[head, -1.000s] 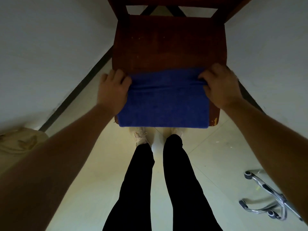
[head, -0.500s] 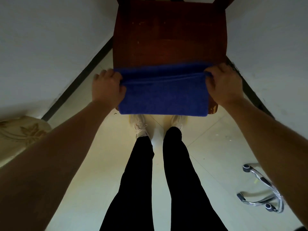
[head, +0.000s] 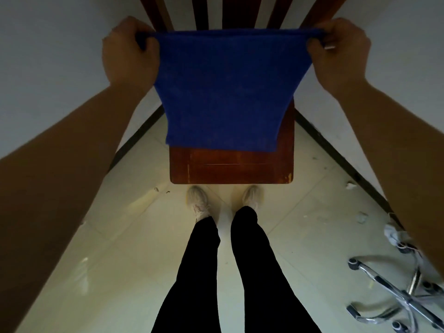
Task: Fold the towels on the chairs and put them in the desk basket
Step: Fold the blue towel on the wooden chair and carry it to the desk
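A blue towel [head: 225,92] hangs stretched between my two hands above a brown wooden chair [head: 230,168]. My left hand [head: 129,51] pinches its upper left corner and my right hand [head: 338,50] pinches its upper right corner. The towel's lower edge hangs just over the seat and hides most of it. The chair's back slats show above the towel. No basket is in view.
White walls close in on both sides of the chair, with dark skirting along the floor. A chrome wheeled chair base [head: 403,296] stands on the tiled floor at the lower right. My legs and pale shoes [head: 199,200] are just in front of the seat.
Both hands have lifted the towel off the seat's front edge and raised it, so it now hangs spread out in front of the chair back.
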`<action>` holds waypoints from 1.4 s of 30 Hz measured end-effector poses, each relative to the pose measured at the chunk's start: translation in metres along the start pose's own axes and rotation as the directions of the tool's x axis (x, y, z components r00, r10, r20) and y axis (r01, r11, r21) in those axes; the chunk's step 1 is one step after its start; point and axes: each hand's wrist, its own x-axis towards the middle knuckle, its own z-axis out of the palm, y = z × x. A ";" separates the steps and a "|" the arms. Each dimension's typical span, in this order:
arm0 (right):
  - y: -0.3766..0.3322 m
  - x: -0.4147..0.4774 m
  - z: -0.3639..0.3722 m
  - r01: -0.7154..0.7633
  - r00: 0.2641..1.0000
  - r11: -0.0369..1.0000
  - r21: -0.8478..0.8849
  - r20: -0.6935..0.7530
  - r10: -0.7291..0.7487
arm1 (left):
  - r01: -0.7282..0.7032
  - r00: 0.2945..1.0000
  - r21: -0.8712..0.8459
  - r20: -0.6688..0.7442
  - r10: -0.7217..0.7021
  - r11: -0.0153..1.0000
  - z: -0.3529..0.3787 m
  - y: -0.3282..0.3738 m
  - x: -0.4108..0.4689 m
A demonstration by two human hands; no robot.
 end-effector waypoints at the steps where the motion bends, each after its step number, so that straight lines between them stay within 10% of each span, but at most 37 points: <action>1: 0.000 0.003 -0.004 0.026 1.000 1.000 0.003 -0.004 -0.026 | -0.020 1.000 0.009 0.001 0.020 1.000 -0.002 0.001 0.004; 15: 0.044 -0.110 0.016 0.069 0.951 0.972 -0.226 0.309 0.005 | -0.263 0.939 0.273 0.292 0.181 0.925 0.024 -0.062 -0.107; 25: 0.066 -0.184 0.022 0.084 0.540 0.878 -0.471 0.762 0.358 | -0.269 0.452 0.384 0.860 -0.236 0.883 0.039 -0.096 -0.187; 33: 0.055 -0.142 0.036 -0.137 0.625 0.903 -0.407 0.671 0.398 | -0.154 0.541 0.418 0.794 -0.278 0.895 0.049 -0.093 -0.144; 38: 0.046 -0.095 0.059 -0.540 0.722 0.836 -0.099 0.455 0.521 | 0.322 0.814 0.197 0.442 -0.377 0.926 0.059 -0.095 -0.091; 42: 0.054 -0.067 0.081 -0.613 0.732 0.788 0.053 0.415 0.541 | 0.529 0.823 -0.066 0.282 -0.493 0.846 0.070 -0.104 -0.062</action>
